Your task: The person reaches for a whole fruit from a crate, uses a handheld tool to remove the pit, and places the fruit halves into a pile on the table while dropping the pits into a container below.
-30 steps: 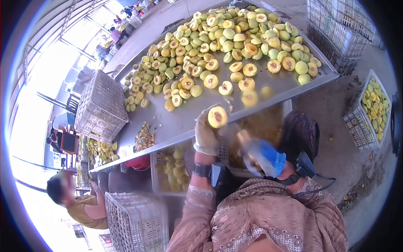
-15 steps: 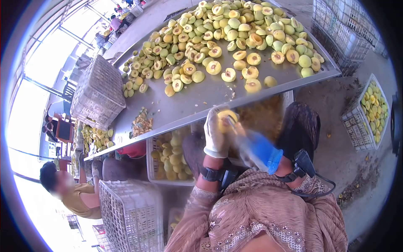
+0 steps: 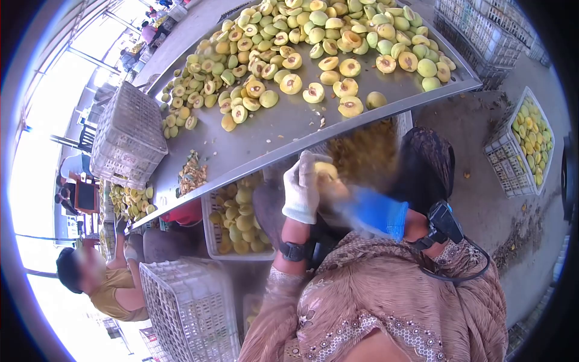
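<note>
Fingers of my white-gloved left hand (image 3: pixel 301 190) are curled round a pale yellow piece of fruit (image 3: pixel 326 172), gripping it just below the near edge of the table, over my lap. From the left: a white plastic lattice crate (image 3: pixel 123 136) lies tipped on the grey sheet-metal table (image 3: pixel 265 145), its contents hidden from me. Lower down, a second white lattice crate (image 3: pixel 187 308) shows only its mesh. Under the table a white open-topped basket (image 3: pixel 241 257) is filled with whole yellow-green fruit (image 3: pixel 238 217). Across the tabletop spreads a heap of halved yellow-green fruit (image 3: pixel 289 42), many lying cut face up with dark stone hollows. My blue-gloved right hand (image 3: pixel 374 212) presses against the held piece, too blurred for me to tell its grip. Far right, a white floor crate (image 3: pixel 502 164) holds small yellow fruit (image 3: pixel 528 136)
</note>
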The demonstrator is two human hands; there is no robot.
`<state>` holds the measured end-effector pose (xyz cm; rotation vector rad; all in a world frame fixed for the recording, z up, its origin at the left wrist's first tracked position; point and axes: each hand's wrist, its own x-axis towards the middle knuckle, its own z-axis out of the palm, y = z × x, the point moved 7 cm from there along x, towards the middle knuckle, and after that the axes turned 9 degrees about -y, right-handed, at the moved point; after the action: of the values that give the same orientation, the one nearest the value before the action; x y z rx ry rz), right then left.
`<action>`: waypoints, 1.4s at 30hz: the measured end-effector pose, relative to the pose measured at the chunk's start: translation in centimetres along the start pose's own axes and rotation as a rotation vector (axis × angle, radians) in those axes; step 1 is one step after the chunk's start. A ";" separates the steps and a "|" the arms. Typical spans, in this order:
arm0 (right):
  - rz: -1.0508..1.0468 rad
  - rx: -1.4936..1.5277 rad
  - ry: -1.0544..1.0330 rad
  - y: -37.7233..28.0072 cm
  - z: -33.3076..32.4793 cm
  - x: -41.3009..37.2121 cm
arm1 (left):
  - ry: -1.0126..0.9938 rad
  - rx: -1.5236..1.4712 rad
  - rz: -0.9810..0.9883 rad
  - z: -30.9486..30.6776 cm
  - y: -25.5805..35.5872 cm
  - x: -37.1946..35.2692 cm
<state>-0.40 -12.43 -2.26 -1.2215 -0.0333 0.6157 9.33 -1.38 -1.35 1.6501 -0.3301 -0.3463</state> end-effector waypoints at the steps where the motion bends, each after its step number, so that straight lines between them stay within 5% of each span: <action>1: 0.045 0.104 -0.043 0.1 0.0 -0.4 | -0.030 -0.005 -0.019 0.1 -0.1 0.0; 4: 0.038 0.187 -0.034 0.5 0.2 -0.5 | -0.021 -0.229 0.071 0.6 -0.6 -0.2; 8: 0.015 0.132 0.061 1.0 0.2 0.0 | 0.053 -0.133 0.340 1.1 -1.0 -0.6; 11: 0.104 0.288 -0.025 3.2 0.6 0.5 | 0.085 -0.355 0.054 1.6 -2.6 -0.3; 14: 0.172 0.328 -0.123 3.6 0.9 -0.4 | -0.149 -0.350 -0.040 2.8 -1.8 0.2; 18: 0.172 0.870 -0.495 4.7 2.4 -0.6 | -0.252 -0.542 0.061 4.1 -1.4 0.3; 22: -0.185 1.232 -0.576 4.4 1.2 -0.2 | 0.262 -1.096 -0.108 0.1 -5.1 1.9; 26: 0.161 0.949 -0.052 9.0 -3.5 1.1 | 0.401 -0.267 0.025 -7.8 -2.6 -0.8; 28: 0.148 0.979 -0.060 9.4 -2.8 1.3 | 0.531 -0.169 -0.089 -13.2 -4.2 -1.6; 31: 0.116 0.946 -0.093 9.6 -2.9 1.6 | 0.530 1.211 -0.373 -16.2 -0.6 -1.0; 33: 0.106 0.888 -0.057 9.5 -3.7 1.7 | 0.619 1.469 -0.190 -14.9 1.8 1.0; 36: 0.080 0.806 0.032 7.4 -3.9 0.1 | 0.411 1.146 0.116 -9.5 4.6 6.2; 39: 0.051 0.798 0.061 7.5 -4.8 -0.1 | 0.113 1.189 0.086 -1.9 3.4 12.1; 42: 0.042 0.719 0.119 7.7 -4.9 -1.2 | -0.261 1.102 -0.189 4.8 0.4 16.3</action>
<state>-3.00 -15.67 -10.45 -0.5586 0.2930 0.5226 22.15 -12.46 -1.90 2.7349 -0.6285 -0.5799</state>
